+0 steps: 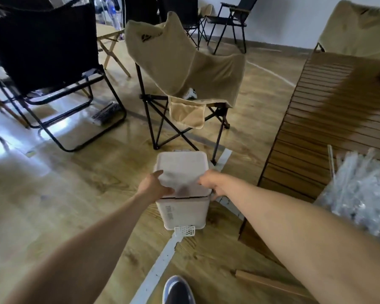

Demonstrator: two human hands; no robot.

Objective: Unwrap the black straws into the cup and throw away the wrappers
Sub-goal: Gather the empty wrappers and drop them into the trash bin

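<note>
Both arms stretched out and down to the small white bin (182, 207) on the floor; left hand (155, 186) on the left edge of the bin lid (181, 170), right hand (211, 183) on the right edge; bin right between the two hands, so neither one nearer. Left fingers (157, 173) spread a little and curled over the lid edge, thumb low near the front; right fingers bent round the lid's right corner, tips tucked under and hidden; holding the lid on both sides, it seems, but cannot tell if a wrapper sits in either hand. Lid looks shut or nearly shut; long side running away from the body; foot pedal (184, 231) sticking out at the front, close to a dark shoe (178, 290). Inside of the bin hidden, so cannot tell what lies in it.

Pile of clear wrappers and wrapped straws (360, 194) on the wooden desk (312, 132), well off to the right of the bin, nearer the right arm; long thin pieces pointing mostly away and up the desk; too blurred to tell full from empty. No cup to be seen. Another bundle of dark straws (106, 110) on the floor, far left, under the black chair (42, 51). Probably the throwing-away step; lid likely must lift before anything drops in.
</note>
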